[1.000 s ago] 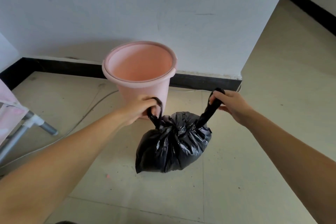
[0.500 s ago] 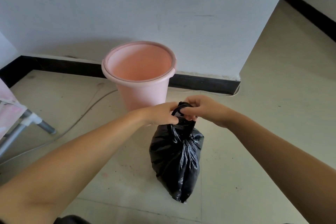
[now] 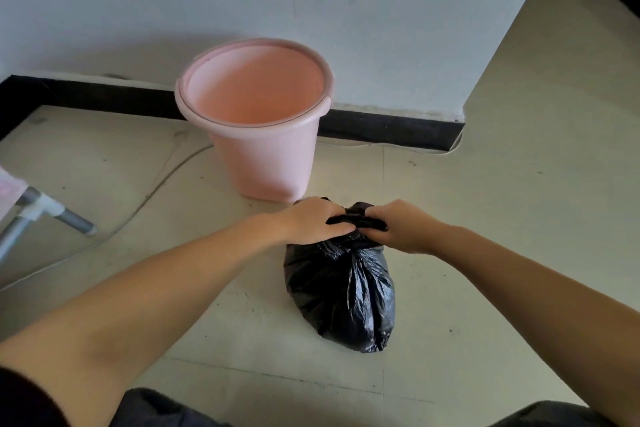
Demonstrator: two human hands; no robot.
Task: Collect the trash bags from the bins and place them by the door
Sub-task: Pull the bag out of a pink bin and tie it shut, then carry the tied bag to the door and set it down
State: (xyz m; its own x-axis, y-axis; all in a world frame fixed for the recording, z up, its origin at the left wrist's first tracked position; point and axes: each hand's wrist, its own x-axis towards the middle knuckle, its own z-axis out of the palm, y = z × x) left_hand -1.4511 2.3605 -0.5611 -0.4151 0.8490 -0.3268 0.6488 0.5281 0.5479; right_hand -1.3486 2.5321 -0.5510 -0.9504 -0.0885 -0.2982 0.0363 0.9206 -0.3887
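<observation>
We've got left hand (image 3: 313, 222) + right hand (image 3: 398, 227) both clenched on the black trash bag (image 3: 341, 291) neck, prob tying it shut, bag body on floor below grip, empty pink bin (image 3: 266, 163) just beyond.

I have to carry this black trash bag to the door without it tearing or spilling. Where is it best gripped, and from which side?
Grip the black trash bag at its gathered neck, from above. There the plastic bunches into a thick twist, where the left hand and right hand already hold it. The bulging body below is thin, smooth film with nothing to hook, so it would probably slip or stretch.
</observation>
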